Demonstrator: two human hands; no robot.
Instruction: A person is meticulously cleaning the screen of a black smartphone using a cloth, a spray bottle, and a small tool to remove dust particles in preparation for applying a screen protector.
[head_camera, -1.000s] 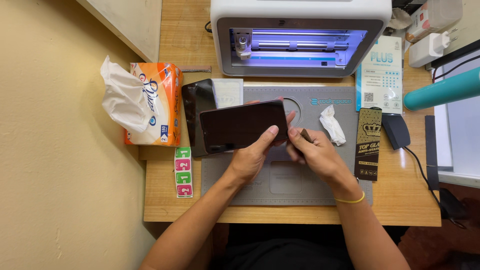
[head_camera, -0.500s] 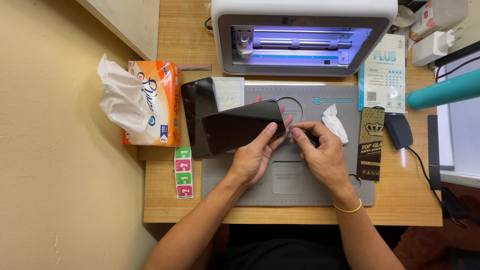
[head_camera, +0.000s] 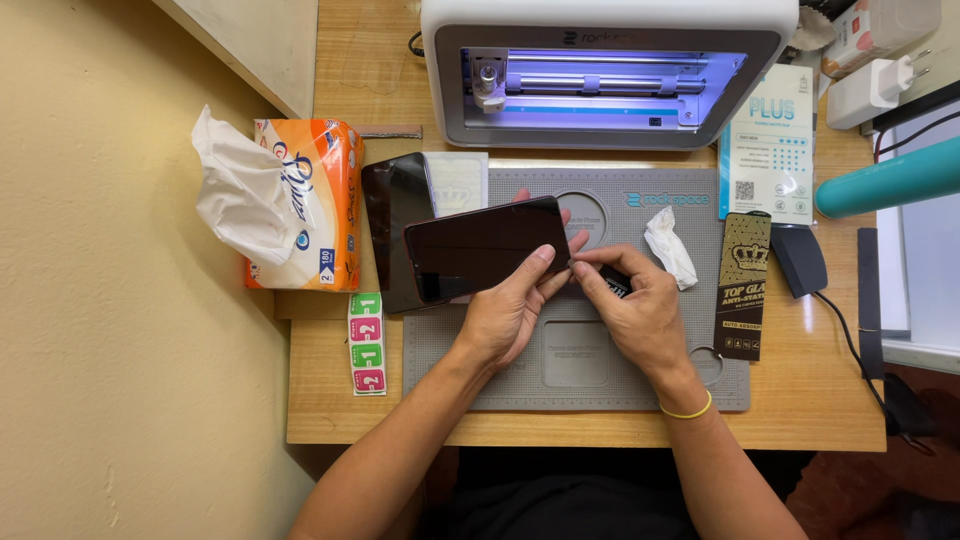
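Observation:
My left hand (head_camera: 512, 305) holds a black smartphone (head_camera: 480, 250) by its right end, screen up, tilted a little above the grey work mat (head_camera: 600, 380). My right hand (head_camera: 635, 305) pinches a small dark piece (head_camera: 612, 282) at the phone's right edge, fingertips touching those of the left hand. A yellow band circles my right wrist. A second dark glass panel (head_camera: 392, 215) lies flat under the phone's left end.
A white machine with a lit violet slot (head_camera: 605, 75) stands at the back. An orange tissue pack (head_camera: 300, 205) sits left, coloured stickers (head_camera: 366, 343) below it. A crumpled wipe (head_camera: 668, 247), black-and-gold packet (head_camera: 742, 285), pale box (head_camera: 772, 145) and teal cylinder (head_camera: 885, 180) lie right.
Both hands have drawn closer at the phone's right edge. The right hand's fingers now pinch there, and the phone has shifted slightly.

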